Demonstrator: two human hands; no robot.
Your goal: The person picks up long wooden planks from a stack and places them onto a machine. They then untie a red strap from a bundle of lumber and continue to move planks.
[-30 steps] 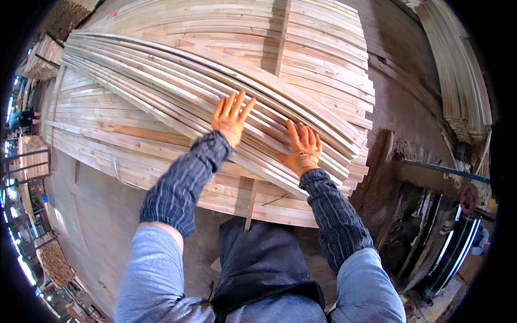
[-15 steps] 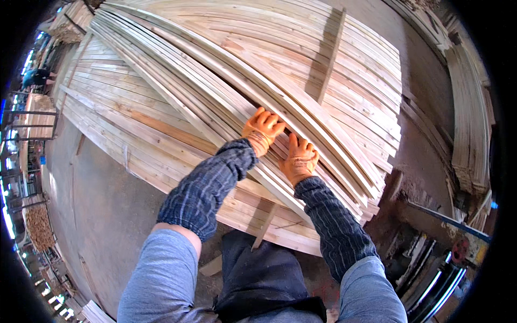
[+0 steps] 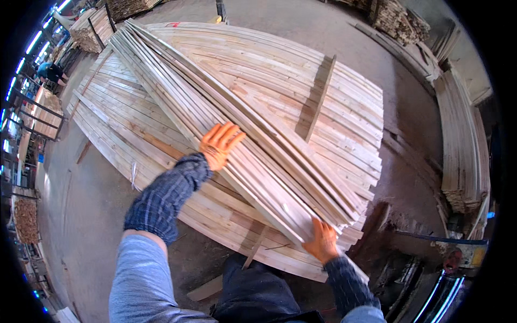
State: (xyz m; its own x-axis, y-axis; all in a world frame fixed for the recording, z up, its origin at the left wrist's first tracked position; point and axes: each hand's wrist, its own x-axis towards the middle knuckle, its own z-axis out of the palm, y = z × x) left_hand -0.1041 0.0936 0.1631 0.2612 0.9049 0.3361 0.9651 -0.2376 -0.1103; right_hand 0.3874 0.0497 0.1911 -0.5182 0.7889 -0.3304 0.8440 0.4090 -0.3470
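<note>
A pile of long, narrow wooden strips [image 3: 188,105] lies diagonally from far left to near right on a broad layer of pale boards [image 3: 280,64]. My left hand [image 3: 218,148], in an orange glove, rests on the strips around mid-length with its fingers spread. Farther right, near the close ends of the strips, my gloved right hand [image 3: 322,245] lies against them, fingers extended and a little apart; its thumb is hidden. Dark checked sleeve covers are on both forearms. Between some strips, dark gaps show.
A crosswise batten [image 3: 321,97] lies on the boards at right, another [image 3: 254,247] at the near edge. Stacked lumber [image 3: 458,140] stands at right. Machinery with a red knob [image 3: 452,260] is at lower right. Another person [image 3: 51,71] bends over, far left.
My hands, close together on the strips' edge before, have moved apart: the left toward the left, the right nearer to me and rightward. The left fingers have spread. The view has shifted.
</note>
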